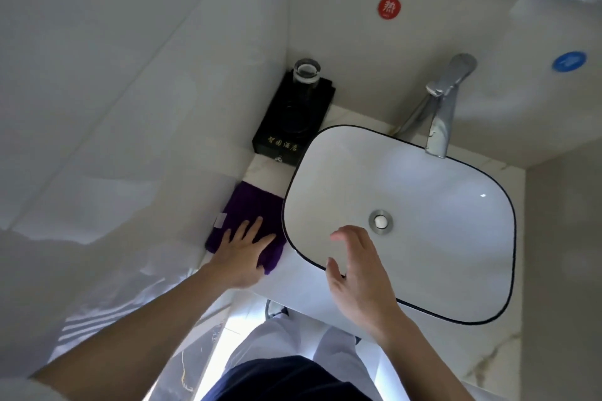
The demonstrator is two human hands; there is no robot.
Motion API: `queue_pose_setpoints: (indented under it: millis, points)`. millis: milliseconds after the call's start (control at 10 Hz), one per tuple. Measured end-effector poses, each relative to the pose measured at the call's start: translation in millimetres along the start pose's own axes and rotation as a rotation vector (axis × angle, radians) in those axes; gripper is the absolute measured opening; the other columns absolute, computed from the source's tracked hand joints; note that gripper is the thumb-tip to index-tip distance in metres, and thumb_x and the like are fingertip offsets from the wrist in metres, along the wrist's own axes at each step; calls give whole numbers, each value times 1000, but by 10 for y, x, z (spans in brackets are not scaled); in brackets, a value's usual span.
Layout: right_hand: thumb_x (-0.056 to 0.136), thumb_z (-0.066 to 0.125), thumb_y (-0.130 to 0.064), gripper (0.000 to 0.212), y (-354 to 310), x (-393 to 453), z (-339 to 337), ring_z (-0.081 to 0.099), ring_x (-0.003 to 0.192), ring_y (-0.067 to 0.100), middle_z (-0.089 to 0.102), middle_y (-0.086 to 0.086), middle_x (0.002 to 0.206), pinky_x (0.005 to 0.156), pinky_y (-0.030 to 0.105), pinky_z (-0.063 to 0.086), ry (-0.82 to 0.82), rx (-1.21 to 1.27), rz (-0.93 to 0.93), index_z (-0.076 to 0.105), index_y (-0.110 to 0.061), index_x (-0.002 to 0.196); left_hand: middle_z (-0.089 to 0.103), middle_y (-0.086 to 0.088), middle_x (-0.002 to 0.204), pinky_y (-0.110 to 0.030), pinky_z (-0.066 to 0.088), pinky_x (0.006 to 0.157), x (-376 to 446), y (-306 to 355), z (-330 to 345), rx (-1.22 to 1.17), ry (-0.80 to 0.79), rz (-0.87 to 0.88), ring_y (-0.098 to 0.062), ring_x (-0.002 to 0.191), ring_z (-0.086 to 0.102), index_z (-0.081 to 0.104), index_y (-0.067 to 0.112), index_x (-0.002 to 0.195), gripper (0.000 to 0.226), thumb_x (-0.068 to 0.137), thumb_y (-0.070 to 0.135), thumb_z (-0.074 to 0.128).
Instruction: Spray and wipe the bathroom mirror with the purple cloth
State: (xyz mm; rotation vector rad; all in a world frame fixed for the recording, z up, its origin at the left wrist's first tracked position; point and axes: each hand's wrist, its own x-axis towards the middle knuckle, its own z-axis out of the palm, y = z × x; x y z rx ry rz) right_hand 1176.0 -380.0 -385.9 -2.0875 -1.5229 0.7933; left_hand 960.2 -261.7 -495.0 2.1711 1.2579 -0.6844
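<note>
The purple cloth [250,215] lies flat on the counter [293,283] at 9 o'clock of the basin [456,238], its right edge tucked just beside the rim, with the left hand [242,254] resting palm-down on its near half, fingers spread and not gripping. The right hand [355,270] hovers over the basin's near rim at 6 o'clock, fingers apart and empty. A black tray [286,127] carrying a glass [306,73] sits at 12 o'clock of the cloth; the faucet [443,107] stands at 12 o'clock of the basin

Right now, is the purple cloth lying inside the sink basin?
No, the purple cloth lies on the counter left of the sink, under the left hand.
</note>
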Motion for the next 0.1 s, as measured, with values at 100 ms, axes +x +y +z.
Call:
queue_pose_setpoints:
  millis: [100]
  points:
    - [94,59,-15,32,62,-34,-113,52,106,7,51,-13,126,91,16,44,18,81,44,55,-22,126,48,-7,155,-39,42,111,-179,84,-239,-429,140,-133,-25,137,50,48,23,150,53,99,31,59]
